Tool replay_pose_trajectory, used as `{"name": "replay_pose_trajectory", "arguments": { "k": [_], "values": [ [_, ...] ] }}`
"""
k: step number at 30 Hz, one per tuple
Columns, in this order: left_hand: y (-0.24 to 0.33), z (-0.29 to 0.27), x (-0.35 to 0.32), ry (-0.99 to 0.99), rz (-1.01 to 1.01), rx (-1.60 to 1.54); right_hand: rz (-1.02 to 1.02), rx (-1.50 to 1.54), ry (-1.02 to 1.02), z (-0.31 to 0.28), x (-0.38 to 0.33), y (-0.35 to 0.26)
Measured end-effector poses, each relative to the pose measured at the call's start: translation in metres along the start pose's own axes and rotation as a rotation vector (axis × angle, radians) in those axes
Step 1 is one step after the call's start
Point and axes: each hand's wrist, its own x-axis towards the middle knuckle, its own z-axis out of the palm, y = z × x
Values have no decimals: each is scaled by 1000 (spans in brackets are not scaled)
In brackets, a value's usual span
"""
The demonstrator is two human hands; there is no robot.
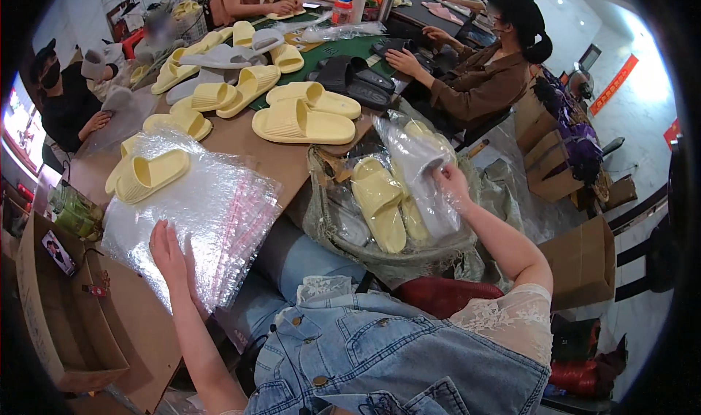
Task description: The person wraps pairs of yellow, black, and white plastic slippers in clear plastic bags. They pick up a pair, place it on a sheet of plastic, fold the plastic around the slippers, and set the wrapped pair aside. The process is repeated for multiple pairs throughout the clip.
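My right hand [451,187] is closed on a clear bag of grey slippers [425,172], at the mouth of a woven sack [315,185] beside my right leg. Bagged yellow slippers [380,207] lie in the sack, next to the grey ones. On the left, my left hand [169,253] is open with fingers stretched out and nothing in it. It is over a stack of clear plastic bags [212,196] on the table. Just past that hand, a yellow slipper [155,175] rests on the bags, with another partly hidden behind it.
Loose yellow slippers [303,126], grey slippers [223,55] and black slippers [354,80] cover the far table. Co-workers sit around it, one in a brown shirt [475,86] at the right. An open cardboard box [55,327] holding a phone stands left; another box [577,265] is right.
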Motion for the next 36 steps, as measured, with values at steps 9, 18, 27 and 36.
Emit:
{"name": "replay_pose_trajectory", "arguments": {
  "k": [9,18,27,36],
  "values": [
    [3,-1,2,-20,33,115,3,-400,-105,45,49,35],
    [18,-1,-2,-19,55,202,-115,-812,-397,15,6,-39],
    [26,-3,-4,26,85,203,-709,-716,-179,81,26,-213],
    [32,0,-2,25,135,168,-517,-490,133,258,137,-242]
  ]
}}
